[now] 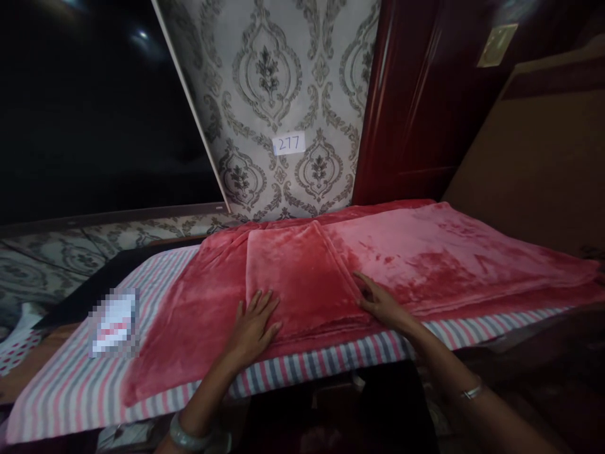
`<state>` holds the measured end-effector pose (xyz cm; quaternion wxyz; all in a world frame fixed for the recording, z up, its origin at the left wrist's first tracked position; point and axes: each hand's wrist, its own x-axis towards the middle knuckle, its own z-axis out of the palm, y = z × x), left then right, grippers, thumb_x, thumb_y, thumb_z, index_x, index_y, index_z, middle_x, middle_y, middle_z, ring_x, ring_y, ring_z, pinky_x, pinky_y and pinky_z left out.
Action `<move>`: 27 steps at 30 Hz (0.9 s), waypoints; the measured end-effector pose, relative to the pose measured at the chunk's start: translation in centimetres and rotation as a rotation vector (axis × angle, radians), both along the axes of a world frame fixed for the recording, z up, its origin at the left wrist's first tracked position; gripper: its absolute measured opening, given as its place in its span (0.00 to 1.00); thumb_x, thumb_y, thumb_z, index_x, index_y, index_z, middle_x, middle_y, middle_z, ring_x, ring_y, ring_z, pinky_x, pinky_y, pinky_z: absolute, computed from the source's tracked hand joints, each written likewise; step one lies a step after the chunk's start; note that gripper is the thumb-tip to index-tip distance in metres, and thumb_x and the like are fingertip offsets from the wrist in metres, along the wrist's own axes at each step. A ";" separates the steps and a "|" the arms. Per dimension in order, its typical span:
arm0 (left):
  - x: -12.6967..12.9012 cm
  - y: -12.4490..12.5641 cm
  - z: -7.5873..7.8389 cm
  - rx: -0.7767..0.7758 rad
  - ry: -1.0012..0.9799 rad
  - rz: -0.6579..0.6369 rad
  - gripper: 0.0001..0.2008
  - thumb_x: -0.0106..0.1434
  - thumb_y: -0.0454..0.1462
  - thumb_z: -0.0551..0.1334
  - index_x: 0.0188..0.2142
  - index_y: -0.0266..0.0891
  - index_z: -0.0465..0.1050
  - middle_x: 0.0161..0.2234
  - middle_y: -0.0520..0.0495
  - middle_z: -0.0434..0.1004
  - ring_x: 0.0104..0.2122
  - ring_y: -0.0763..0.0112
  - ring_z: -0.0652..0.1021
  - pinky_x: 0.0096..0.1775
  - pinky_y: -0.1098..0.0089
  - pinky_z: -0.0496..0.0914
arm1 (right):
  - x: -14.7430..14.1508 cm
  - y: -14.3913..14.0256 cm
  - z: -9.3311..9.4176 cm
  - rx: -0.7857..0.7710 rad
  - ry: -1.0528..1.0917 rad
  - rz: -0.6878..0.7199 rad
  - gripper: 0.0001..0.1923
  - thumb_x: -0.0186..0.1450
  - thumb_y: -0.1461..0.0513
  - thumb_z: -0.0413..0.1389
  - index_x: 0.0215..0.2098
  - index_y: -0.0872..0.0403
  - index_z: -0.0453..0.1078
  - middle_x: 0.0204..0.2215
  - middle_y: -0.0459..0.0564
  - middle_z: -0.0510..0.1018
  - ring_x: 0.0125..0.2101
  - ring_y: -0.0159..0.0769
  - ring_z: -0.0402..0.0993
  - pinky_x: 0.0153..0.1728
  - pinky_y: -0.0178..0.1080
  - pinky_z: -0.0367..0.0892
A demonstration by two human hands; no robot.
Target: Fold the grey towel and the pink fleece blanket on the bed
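1. From my remote seat I saw a plush red fleece blanket [425, 258] spread over a bed covered by a pink, white and grey striped sheet [66, 391].
2. A folded panel of the same blanket [302, 277] lay on top, near the front edge of the bed and roughly in the middle of the view.
3. The left hand [253, 328] rested flat on the lower left part of that folded panel, fingers open and slightly spread, palm down. It gripped nothing.
4. The right hand [380, 302] lay at the panel's lower right edge, fingers extended and pointing left along the fold, touching the fleece. I could not tell whether the fingertips were tucked under the edge.
5. A pale green bangle [189, 435] sat on the left wrist, and a thin silver bracelet [472, 391] on the right wrist.
6. A small pixelated white and red item [114, 321] lay on the striped sheet, well to the left of the left hand.
7. Behind the bed stood a wall of grey damask-patterned wallpaper [269, 75] bearing a white paper label reading 217 [288, 144].
8. A dark red glossy wooden door [416, 101] stood to the right of the wallpaper, and a brown board [534, 164] leaned at the far right.
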<state>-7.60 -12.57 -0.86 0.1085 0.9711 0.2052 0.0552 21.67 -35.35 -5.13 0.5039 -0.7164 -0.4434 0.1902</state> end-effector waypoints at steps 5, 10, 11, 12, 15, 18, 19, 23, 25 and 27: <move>2.8 3.3 3.5 -0.017 -0.113 0.010 0.25 0.73 0.41 0.47 0.67 0.41 0.63 0.67 0.41 0.63 0.68 0.57 0.62 0.67 0.47 0.54 | 1.1 1.2 2.3 -0.103 -0.390 -0.089 0.39 0.58 0.64 0.54 0.68 0.53 0.59 0.57 0.57 0.75 0.56 0.48 0.72 0.57 0.52 0.67; 11.1 7.6 6.7 0.042 -0.036 0.109 0.27 0.71 0.39 0.51 0.68 0.34 0.59 0.69 0.37 0.58 0.69 0.58 0.59 0.67 0.54 0.54 | 0.5 10.1 7.6 -0.179 -0.636 0.002 0.33 0.66 0.60 0.50 0.69 0.57 0.58 0.66 0.60 0.64 0.65 0.46 0.60 0.66 0.51 0.54; 12.8 8.4 7.3 0.051 -0.008 0.143 0.28 0.71 0.39 0.51 0.68 0.33 0.58 0.70 0.36 0.56 0.69 0.57 0.57 0.67 0.53 0.54 | 0.3 12.5 8.9 -0.220 -0.662 0.007 0.34 0.67 0.60 0.49 0.70 0.61 0.56 0.68 0.61 0.61 0.68 0.46 0.55 0.68 0.50 0.51; 14.3 9.1 7.7 0.059 0.012 0.175 0.28 0.71 0.39 0.50 0.69 0.33 0.56 0.70 0.35 0.54 0.70 0.56 0.56 0.67 0.52 0.53 | 0.2 14.8 10.1 -0.267 -0.688 0.002 0.34 0.68 0.60 0.48 0.70 0.64 0.55 0.69 0.62 0.58 0.69 0.46 0.50 0.69 0.50 0.48; 17.8 10.8 8.3 0.085 0.028 0.243 0.29 0.72 0.40 0.49 0.70 0.33 0.54 0.71 0.32 0.51 0.70 0.52 0.55 0.66 0.46 0.53 | 0.8 20.8 12.6 -0.399 -0.704 -0.063 0.32 0.72 0.60 0.43 0.73 0.60 0.49 0.72 0.58 0.50 0.72 0.45 0.42 0.69 0.53 0.42; 19.2 12.3 7.0 0.114 0.030 0.287 0.29 0.72 0.42 0.48 0.69 0.32 0.54 0.71 0.30 0.50 0.70 0.49 0.53 0.66 0.41 0.49 | 2.3 23.9 11.9 -0.440 -0.726 -0.110 0.31 0.75 0.56 0.41 0.74 0.55 0.46 0.73 0.54 0.48 0.72 0.45 0.36 0.69 0.58 0.40; 19.3 12.7 6.2 0.124 0.032 0.297 0.29 0.72 0.43 0.49 0.69 0.32 0.55 0.70 0.30 0.51 0.70 0.49 0.53 0.66 0.40 0.48 | 2.9 24.3 10.9 -0.450 -0.733 -0.115 0.31 0.75 0.54 0.41 0.74 0.54 0.47 0.72 0.54 0.50 0.72 0.45 0.36 0.68 0.59 0.39; 18.6 14.0 2.5 0.157 0.046 0.343 0.31 0.72 0.47 0.48 0.68 0.32 0.57 0.69 0.30 0.55 0.70 0.50 0.55 0.66 0.39 0.48 | 5.0 23.8 5.6 -0.524 -0.680 -0.138 0.31 0.75 0.51 0.40 0.71 0.55 0.54 0.71 0.56 0.55 0.71 0.47 0.43 0.68 0.59 0.40; 18.4 14.6 1.2 0.153 0.048 0.359 0.31 0.73 0.48 0.46 0.68 0.31 0.56 0.70 0.31 0.54 0.70 0.51 0.55 0.66 0.40 0.49 | 5.7 23.4 3.9 -0.531 -0.664 -0.143 0.31 0.75 0.51 0.39 0.71 0.56 0.54 0.71 0.56 0.54 0.71 0.47 0.44 0.68 0.58 0.41; 18.3 15.1 0.6 0.133 0.047 0.367 0.31 0.73 0.47 0.45 0.69 0.32 0.55 0.70 0.32 0.53 0.70 0.52 0.54 0.67 0.41 0.49 | 6.2 23.4 3.2 -0.530 -0.659 -0.135 0.32 0.75 0.50 0.37 0.72 0.57 0.53 0.71 0.56 0.54 0.71 0.47 0.42 0.68 0.58 0.41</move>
